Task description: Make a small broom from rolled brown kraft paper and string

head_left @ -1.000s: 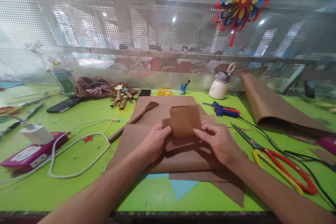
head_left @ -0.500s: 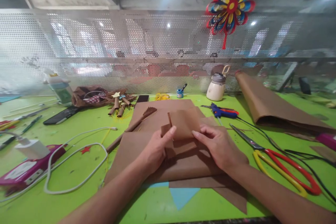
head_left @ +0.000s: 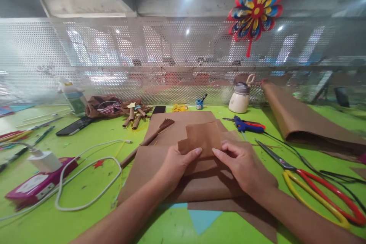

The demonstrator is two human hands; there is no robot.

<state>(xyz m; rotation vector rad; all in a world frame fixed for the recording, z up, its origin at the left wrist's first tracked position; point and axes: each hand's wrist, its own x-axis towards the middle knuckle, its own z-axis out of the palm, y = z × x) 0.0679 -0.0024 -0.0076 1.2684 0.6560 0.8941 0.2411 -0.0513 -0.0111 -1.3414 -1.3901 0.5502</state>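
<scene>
Between my two hands is a small piece of brown kraft paper (head_left: 204, 137), folded in layers and held up above larger brown sheets (head_left: 154, 167). My left hand (head_left: 177, 164) pinches its lower left part, thumb on the front face. At the lower right, my right hand (head_left: 240, 160) grips it with thumb in front and fingers curled behind. A brown paper roll with a fringed end (head_left: 148, 137) lies left of the paper, partly on the sheets. Blue paper (head_left: 204, 219) shows under the front edge of the sheets.
On the right lie large scissors (head_left: 300, 175), a blue glue gun (head_left: 247, 125) with a black cord, and a big folded brown sheet (head_left: 309, 118). A white bottle (head_left: 239, 99) stands behind. On the left are a purple power strip (head_left: 40, 183), a white cable (head_left: 88, 207) and a phone (head_left: 76, 126).
My left thumb has moved right and down across the small paper, toward my right thumb. The raised left edge of the paper now lies flat. The whole view has shifted slightly.
</scene>
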